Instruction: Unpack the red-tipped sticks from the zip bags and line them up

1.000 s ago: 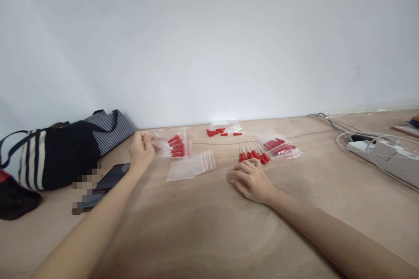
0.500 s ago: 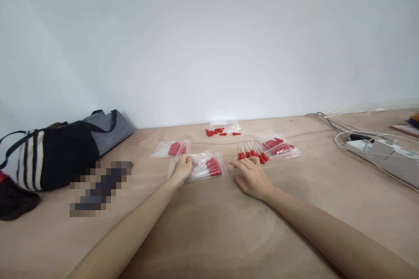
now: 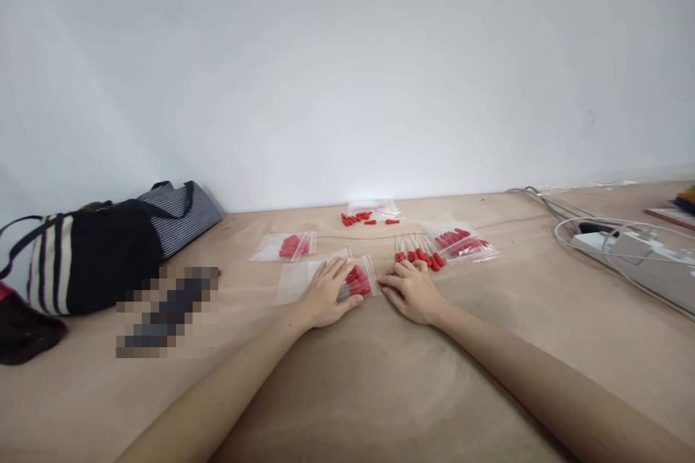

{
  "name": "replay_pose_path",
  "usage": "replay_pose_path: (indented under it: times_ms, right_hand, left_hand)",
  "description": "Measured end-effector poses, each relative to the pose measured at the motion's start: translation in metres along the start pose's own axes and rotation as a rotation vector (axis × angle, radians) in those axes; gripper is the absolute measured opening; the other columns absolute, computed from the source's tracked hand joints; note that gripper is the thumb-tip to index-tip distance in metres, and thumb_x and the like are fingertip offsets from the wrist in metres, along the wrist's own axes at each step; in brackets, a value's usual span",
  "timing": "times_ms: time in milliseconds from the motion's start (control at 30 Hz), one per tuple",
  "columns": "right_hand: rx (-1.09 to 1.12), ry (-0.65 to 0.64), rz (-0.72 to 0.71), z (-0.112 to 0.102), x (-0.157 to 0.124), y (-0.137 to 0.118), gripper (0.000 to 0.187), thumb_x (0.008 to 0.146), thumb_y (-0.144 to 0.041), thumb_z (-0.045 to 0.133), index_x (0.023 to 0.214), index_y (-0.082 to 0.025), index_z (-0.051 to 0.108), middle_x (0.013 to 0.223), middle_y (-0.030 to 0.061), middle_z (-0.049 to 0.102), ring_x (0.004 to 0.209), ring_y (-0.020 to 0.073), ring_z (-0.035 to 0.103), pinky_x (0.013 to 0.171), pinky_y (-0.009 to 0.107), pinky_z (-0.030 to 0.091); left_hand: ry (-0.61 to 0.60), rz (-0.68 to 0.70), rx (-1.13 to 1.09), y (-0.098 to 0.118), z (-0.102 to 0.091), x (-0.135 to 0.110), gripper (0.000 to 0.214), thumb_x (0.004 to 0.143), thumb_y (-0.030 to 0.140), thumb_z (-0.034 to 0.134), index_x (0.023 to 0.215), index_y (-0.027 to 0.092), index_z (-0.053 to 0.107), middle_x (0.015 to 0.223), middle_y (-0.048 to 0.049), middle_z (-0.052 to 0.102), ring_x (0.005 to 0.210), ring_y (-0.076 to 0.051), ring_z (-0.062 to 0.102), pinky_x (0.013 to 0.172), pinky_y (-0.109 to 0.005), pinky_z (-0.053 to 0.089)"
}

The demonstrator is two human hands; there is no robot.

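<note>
Head view: wood-toned tabletop [image 3: 347,398], its far edge along a pale wall. Left hand [image 3: 326,296] lies palm-down, fingers extended and slightly apart, over a clear plastic zip bag [image 3: 372,276] of red-tipped thin pale sticks near the tabletop's middle; flat translucent plastic bags [image 3: 290,282] lie partly beneath. Right hand [image 3: 415,293] rests just beside that zip bag's red-lined edge, fingers loosely bent, a little apart; contact with the edge cannot be told. Loose red-tipped pale sticks [image 3: 419,255] fan out directly beyond its fingertips, pale ends toward the far edge. Overlapping filled clear zip bags [image 3: 478,253] adjoin them, toward the right edge. Small red bulb-ended pieces [image 3: 355,218] lie near the far edge. Black fabric bag with cream stripes [image 3: 114,253]: far left corner.
</note>
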State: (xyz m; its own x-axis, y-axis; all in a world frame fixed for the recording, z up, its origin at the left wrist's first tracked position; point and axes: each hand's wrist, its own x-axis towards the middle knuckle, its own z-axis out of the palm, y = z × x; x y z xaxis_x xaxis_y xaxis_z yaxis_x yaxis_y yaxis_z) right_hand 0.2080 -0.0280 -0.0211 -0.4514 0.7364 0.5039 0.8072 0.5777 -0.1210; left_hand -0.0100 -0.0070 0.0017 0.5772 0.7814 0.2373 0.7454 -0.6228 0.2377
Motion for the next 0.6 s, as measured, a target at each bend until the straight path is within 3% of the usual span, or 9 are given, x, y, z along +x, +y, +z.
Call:
replay_pose_path:
  times_ms: [333,467,600]
  right_hand:
    - [0.162,-0.092,-0.011,-0.008,-0.002,-0.004,0.022,0.081,-0.029,0.049,0.101,-0.029,0.059,0.093,0.0017,0.058,0.088,0.0167,0.047,0.076,0.034,0.025]
    - [0.168,-0.103,0.195,-0.002,0.002,-0.008,0.036,0.073,-0.04,0.057,0.106,-0.026,0.056,0.101,0.0055,0.055,0.093,0.0215,0.046,0.076,0.038,0.027]
    - [0.216,-0.092,0.364,0.005,0.013,-0.017,0.024,0.077,-0.046,0.05,0.086,-0.029,0.064,0.104,0.0046,0.054,0.097,0.0243,0.044,0.073,0.039,0.029]
  left_hand:
    - [-0.037,-0.044,-0.144,0.004,0.002,-0.012,0.054,0.078,0.04,0.051,0.127,0.02,0.037,0.129,-0.0091,0.045,0.119,-0.025,0.039,0.099,-0.04,0.032]
    - [-0.033,-0.051,-0.175,0.007,0.0,-0.015,0.054,0.078,0.04,0.052,0.126,0.022,0.038,0.126,-0.009,0.047,0.116,-0.025,0.042,0.097,-0.04,0.034]
    - [-0.025,-0.04,-0.206,0.007,0.0,-0.016,0.054,0.077,0.039,0.053,0.126,0.023,0.039,0.124,-0.0083,0.049,0.113,-0.025,0.045,0.095,-0.04,0.035]
